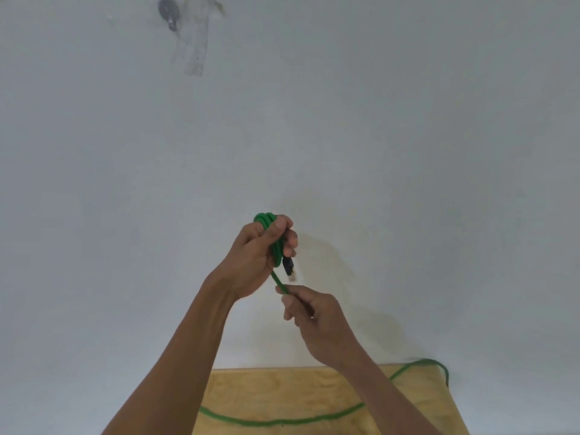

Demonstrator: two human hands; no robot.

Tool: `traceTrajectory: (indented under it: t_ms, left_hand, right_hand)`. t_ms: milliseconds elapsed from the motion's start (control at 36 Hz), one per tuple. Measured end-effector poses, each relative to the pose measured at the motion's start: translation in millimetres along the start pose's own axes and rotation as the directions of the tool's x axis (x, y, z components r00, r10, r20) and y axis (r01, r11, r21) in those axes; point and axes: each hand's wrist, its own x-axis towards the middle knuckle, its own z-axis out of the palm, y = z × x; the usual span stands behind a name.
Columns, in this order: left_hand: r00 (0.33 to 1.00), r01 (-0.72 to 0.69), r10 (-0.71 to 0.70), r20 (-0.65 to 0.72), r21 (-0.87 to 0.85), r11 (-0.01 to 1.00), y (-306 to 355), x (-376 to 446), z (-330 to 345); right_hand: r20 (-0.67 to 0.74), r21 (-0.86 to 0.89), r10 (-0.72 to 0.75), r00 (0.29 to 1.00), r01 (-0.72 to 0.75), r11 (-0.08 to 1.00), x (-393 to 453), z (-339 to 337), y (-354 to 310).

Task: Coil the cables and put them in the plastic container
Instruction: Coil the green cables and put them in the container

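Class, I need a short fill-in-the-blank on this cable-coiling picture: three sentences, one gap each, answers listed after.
1. The cable is coloured ____.
2. The coil is held in the ____ hand.
3. The loose cable lies across a ____ board.
The right hand pinches the strand below the coil; the left hand is above it.

Missing words: green; left; wooden

The left hand is up above the right hand. Both hold the cable. The rest of it lies on the table below, by the wall.
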Motion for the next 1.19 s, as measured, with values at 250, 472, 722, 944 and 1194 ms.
traceTrajectory:
  t_ms: [250,472,722,944,1194]
  left_hand:
    - [0.992,0.084,-0.12,0.024,0.579,0.811,-13,-15,-12]
    - [0.947,0.262,-0.289,0.143,0.184,0.947,-9,-43,28]
    - [0.937,0.292,-0.265,0.229,-0.089,0.952,-5,-52,38]
    - [0.984,0.177,-0.177,-0.006,0.104,0.979,3,-47,37]
    - [0.959,0.06,-0.017,-0.284,0.143,0.988,-9,-37,58]
  right_hand:
    - [0.204,-0.712,-0.332,0.921,0.372,0.596,16,-53,-66]
    - [0.223,-0.25,-0.217,0.95,0.271,0.93,60,-83,-90]
    - [0.343,0.327,-0.044,0.938,-0.075,0.942,51,-58,-64]
    - [-0.041,0.362,-0.037,0.998,0.049,0.931,35,-26,-63]
    - [-0.138,0.434,0.015,0.99,0.047,0.9,36,-20,-66]
